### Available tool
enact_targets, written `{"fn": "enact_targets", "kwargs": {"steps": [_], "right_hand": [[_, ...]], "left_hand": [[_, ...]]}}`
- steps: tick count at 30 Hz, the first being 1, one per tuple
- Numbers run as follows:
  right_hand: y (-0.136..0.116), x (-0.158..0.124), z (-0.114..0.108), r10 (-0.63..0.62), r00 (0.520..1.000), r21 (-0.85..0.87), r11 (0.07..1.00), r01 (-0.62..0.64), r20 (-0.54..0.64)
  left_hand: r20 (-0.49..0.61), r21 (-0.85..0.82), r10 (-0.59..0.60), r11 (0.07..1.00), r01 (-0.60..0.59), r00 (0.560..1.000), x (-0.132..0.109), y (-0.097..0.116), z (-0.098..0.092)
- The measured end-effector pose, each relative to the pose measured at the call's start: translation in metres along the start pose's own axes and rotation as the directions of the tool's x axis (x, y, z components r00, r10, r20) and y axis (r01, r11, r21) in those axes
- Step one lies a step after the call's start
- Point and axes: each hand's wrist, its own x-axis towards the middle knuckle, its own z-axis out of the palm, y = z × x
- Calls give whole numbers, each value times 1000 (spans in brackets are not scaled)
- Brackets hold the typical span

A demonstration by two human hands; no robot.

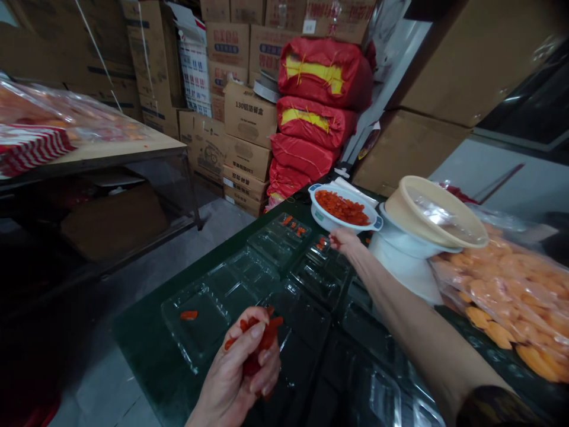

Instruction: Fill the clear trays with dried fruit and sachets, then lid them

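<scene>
While the left hand (237, 370) is nearest, low in the view, its fingers are curled around a bunch of red-orange pieces (267, 338), the thumb pressed over them and several ends poking out above. Below and around it, clear plastic trays (195, 347) divided into compartments cover much of a dark green table (144, 332). One lone piece (189, 315) lies in the compartment to the left of that hand.

To the right, a clear bag of orange slices (520, 284) bulges along the table, with some loose slices (498, 335) by its lower edge. Farther off, the right hand (344, 239) reaches out over the trays, just in front of a white basin (326, 222) with blue handles. Its fingers look bunched (they are small at that range), and I cannot tell whether they hold anything. A few red pieces (320, 243) sit in a tray beside its fingertips, and more lie in the tray farther left. The basin holds a heap of the same pieces.

Just right of it, a cream tub (413, 222) rests on a white vessel (400, 264). Beyond the table rise stacked red sacks (326, 71) with yellow panels, then cardboard boxes (249, 112).
</scene>
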Motion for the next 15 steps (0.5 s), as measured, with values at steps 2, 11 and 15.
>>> {"fn": "enact_targets", "kwargs": {"steps": [2,11,15], "right_hand": [[3,-4,-2,-75,997,-172,982,71,-14],[7,-2,2,-302,952,-699,670,251,52],[11,-2,2,-352,932,-756,585,294,90]], "left_hand": [[4,-5,1,1000,-1,1000,0,0,0],[-40,4,-5,1000,5,999,-1,0,1],[-47,10,-16,1000,17,999,-2,1,2]]}}
